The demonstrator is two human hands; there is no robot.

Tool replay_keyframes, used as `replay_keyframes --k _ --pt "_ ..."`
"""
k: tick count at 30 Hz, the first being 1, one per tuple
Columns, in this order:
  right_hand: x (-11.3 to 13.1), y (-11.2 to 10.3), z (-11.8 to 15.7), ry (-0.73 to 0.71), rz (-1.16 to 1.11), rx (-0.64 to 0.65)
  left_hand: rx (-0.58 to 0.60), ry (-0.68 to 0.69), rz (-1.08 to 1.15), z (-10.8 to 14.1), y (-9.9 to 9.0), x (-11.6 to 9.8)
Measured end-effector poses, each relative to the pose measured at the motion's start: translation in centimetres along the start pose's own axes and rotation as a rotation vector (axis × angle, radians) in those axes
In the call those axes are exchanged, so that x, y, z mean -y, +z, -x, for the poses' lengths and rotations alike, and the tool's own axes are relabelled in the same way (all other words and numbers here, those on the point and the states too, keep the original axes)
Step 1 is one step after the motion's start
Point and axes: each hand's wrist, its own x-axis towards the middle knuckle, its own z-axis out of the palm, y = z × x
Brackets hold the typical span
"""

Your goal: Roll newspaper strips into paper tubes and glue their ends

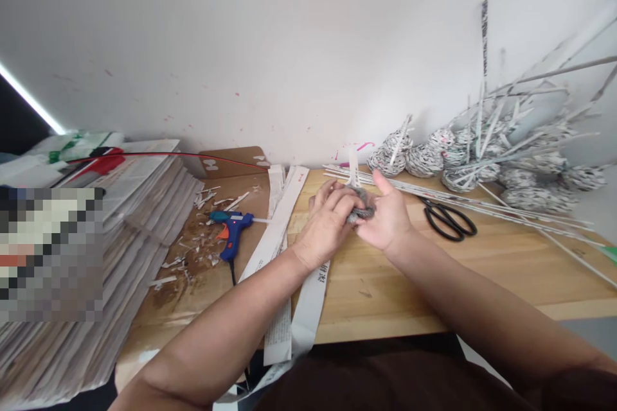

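Paper piece (364, 212) between both hands (326, 223) (389, 219)

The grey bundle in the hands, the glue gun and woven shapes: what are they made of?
Grey bundle: maybe newsprint, matte and greyish, but partly hidden. Glue gun: probably plastic, smooth and blue. Woven shapes: likely matte newspaper; dark flecks mark the white strands.

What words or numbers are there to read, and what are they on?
I can't read any for sure.
Front paper strip: big dark characters, too blurred.
Long paper strip: red characters near its top, too small.
Paper strip beside the front one: tiny print, too small.
Held grey piece: nothing readable.
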Motion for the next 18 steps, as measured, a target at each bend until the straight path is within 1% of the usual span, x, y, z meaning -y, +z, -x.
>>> replay_keyframes --k 4,8,10,14,16,18 --pt "-0.2 0.7 0.7 -0.004 -0.076 -0.017 -0.045 -0.030 -0.081 0.0 -0.4 -0.3" --pt "-0.2 0.3 0.4 -0.021 -0.062 0.021 -0.078 -0.021 -0.077 0.1 -0.6 -0.9" --pt "0.0 -0.3 0.1 -0.017 -0.019 0.034 -0.093 0.041 -0.032 0.3 -0.5 -1.4" --pt "-0.2 -1.2 -0.5 0.004 0.154 0.069 -0.067 0.243 0.084 0.6 -0.1 -2.3" --pt "-1.0 -1.3 -0.4 0.005 0.204 0.125 -0.074 0.273 0.066 0.6 0.3 -2.3" --pt "-2.1 -1.2 -0.2 -0.007 0.207 0.195 -0.105 0.243 0.012 0.6 0.5 -2.0"
